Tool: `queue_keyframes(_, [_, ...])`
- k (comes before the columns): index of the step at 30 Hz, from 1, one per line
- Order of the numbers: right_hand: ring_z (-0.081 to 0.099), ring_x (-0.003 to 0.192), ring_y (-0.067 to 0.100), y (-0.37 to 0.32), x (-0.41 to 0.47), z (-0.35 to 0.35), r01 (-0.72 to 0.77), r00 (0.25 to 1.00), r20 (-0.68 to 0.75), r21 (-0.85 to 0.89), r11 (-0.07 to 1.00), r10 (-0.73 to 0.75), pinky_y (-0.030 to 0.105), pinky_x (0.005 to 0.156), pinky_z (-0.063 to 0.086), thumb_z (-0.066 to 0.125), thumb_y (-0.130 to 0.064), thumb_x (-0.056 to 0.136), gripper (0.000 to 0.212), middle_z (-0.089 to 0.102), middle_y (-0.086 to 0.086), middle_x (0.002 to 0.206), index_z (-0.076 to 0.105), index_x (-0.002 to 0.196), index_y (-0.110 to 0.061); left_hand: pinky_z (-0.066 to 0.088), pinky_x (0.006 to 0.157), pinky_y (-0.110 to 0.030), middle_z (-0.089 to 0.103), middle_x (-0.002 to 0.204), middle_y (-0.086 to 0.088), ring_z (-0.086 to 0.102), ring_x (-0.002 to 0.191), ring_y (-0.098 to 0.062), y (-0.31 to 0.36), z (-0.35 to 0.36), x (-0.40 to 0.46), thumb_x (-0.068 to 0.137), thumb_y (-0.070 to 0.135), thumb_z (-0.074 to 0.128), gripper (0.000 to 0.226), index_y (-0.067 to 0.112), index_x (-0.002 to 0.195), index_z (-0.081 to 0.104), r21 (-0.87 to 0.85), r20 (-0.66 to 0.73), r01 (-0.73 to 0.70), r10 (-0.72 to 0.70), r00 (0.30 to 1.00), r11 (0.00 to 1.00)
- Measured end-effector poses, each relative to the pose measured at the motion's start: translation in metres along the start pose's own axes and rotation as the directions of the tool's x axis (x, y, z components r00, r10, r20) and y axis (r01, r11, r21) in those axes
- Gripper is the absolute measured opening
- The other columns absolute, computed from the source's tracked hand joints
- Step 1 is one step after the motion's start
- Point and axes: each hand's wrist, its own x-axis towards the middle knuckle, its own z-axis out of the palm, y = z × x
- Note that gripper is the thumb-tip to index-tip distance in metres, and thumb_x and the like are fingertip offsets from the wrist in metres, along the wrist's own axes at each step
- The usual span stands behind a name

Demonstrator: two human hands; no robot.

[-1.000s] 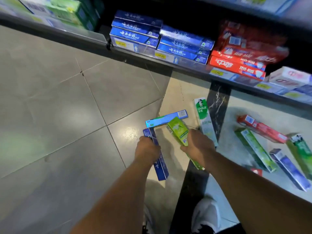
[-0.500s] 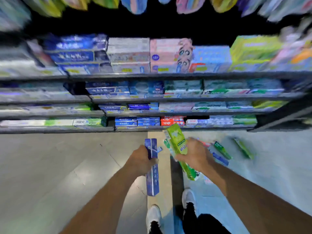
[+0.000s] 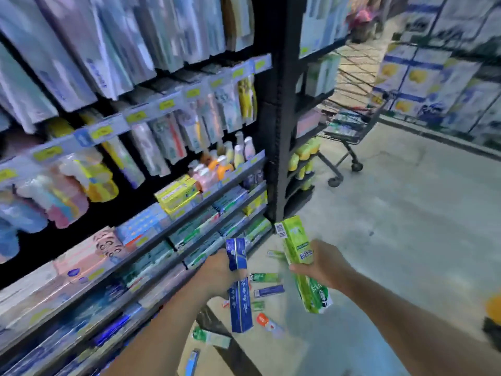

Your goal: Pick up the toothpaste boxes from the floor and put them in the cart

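My left hand [image 3: 217, 275] grips a blue toothpaste box [image 3: 238, 302], held upright in front of me. My right hand [image 3: 322, 264] grips a green toothpaste box [image 3: 296, 244], also roughly upright and tilted a little left. Below the hands, several more toothpaste boxes lie scattered on the floor, among them a green one [image 3: 264, 277], a small blue one [image 3: 268, 291] and a red one [image 3: 267, 321]. The wire shopping cart [image 3: 349, 128] stands farther down the aisle to the upper right, beyond the black shelf post; boxes show blurred inside it.
Stocked shelves [image 3: 141, 240] of toothpaste and toothbrushes run along my left, ending at a black upright post [image 3: 282, 131]. Stacked cartons [image 3: 433, 85] line the far right. Pale tiled floor [image 3: 406, 226] lies between me and the cart.
I have risen from the floor with both boxes lifted, and the view has swung right along the aisle, bringing the cart into sight.
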Motion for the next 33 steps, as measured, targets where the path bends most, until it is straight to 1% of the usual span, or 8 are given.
queue_keyframes(2, [0.054,0.063,0.009,0.044,0.005,-0.046,-0.058,0.998,-0.037,0.035,0.998,0.059,0.022,0.056,0.041,0.077,-0.052,0.075,0.043,0.054,-0.01,0.071,0.046,0.073,-0.022,0.044,0.047,-0.016,0.057,0.087,-0.001,0.059,0.072,-0.009,0.062,0.023,0.032,0.091,0.022,0.068,0.023,0.011,0.101,0.051,0.068,0.033,-0.073,0.07,0.997,0.995])
queue_keyframes(4, [0.054,0.063,0.009,0.089,0.009,-0.092,-0.116,0.989,-0.079,0.086,0.99,0.122,0.025,0.059,0.043,0.077,-0.053,0.074,0.043,0.056,-0.009,0.072,0.047,0.072,-0.022,0.041,0.049,-0.014,0.058,0.091,0.0,0.057,0.075,-0.011,0.124,0.049,0.064,0.092,0.027,0.067,0.025,0.012,0.103,0.05,0.178,0.053,-0.145,0.137,0.989,0.973])
queue_keyframes(9, [0.057,0.07,0.01,0.202,0.018,-0.192,-0.205,0.956,-0.171,0.192,0.96,0.238,0.022,0.054,0.038,0.078,-0.055,0.07,0.042,0.057,-0.007,0.076,0.052,0.078,-0.023,0.061,0.067,-0.045,0.064,0.103,-0.008,0.068,0.089,-0.026,0.257,0.116,0.135,0.084,0.036,0.071,0.035,0.015,0.104,0.051,0.191,0.108,-0.217,0.199,0.974,0.957])
queue_keyframes(13, [0.061,0.069,0.012,0.264,0.037,-0.26,-0.248,0.924,-0.22,0.271,0.93,0.311,0.025,0.055,0.044,0.081,-0.054,0.066,0.045,0.063,-0.003,0.078,0.057,0.083,-0.02,0.061,0.061,-0.047,0.064,0.099,-0.007,0.07,0.086,-0.026,0.346,0.153,0.179,0.083,0.035,0.073,0.033,0.015,0.1,0.053,0.173,0.133,-0.254,0.233,0.963,0.952])
queue_keyframes(20, [0.059,0.066,0.01,0.319,0.114,-0.34,-0.277,0.901,-0.246,0.309,0.91,0.358,0.025,0.051,0.042,0.08,-0.057,0.065,0.049,0.063,-0.003,0.079,0.058,0.086,-0.018,0.062,0.066,-0.047,0.072,0.094,-0.011,0.073,0.08,-0.026,0.455,0.182,0.265,0.086,0.034,0.072,0.031,0.009,0.095,0.056,0.178,0.174,-0.291,0.261,0.949,0.94])
queue_keyframes(24, [0.06,0.067,0.007,0.335,0.183,-0.377,-0.28,0.9,-0.243,0.314,0.907,0.362,0.024,0.052,0.042,0.08,-0.055,0.067,0.046,0.064,-0.004,0.077,0.059,0.085,-0.019,0.062,0.057,-0.045,0.067,0.1,-0.011,0.072,0.081,-0.026,0.502,0.181,0.34,0.082,0.035,0.075,0.038,0.012,0.104,0.054,0.128,0.196,-0.281,0.254,0.947,0.951])
queue_keyframes(28, [0.061,0.072,0.012,0.341,0.255,-0.428,-0.298,0.885,-0.251,0.342,0.891,0.393,0.027,0.056,0.048,0.083,-0.054,0.066,0.047,0.062,-0.002,0.082,0.054,0.083,-0.021,0.062,0.062,-0.047,0.068,0.109,-0.006,0.07,0.089,-0.024,0.563,0.168,0.411,0.087,0.026,0.07,0.034,0.018,0.119,0.058,0.101,0.237,-0.328,0.298,0.925,0.939])
queue_keyframes(33, [0.058,0.073,0.009,0.352,0.329,-0.496,-0.332,0.862,-0.261,0.357,0.873,0.435,0.025,0.054,0.044,0.081,-0.053,0.068,0.046,0.06,-0.003,0.085,0.051,0.084,-0.021,0.062,0.063,-0.045,0.071,0.1,-0.006,0.071,0.084,-0.022,0.643,0.15,0.499,0.09,0.027,0.07,0.023,0.014,0.105,0.06,0.143,0.26,-0.354,0.31,0.914,0.924])
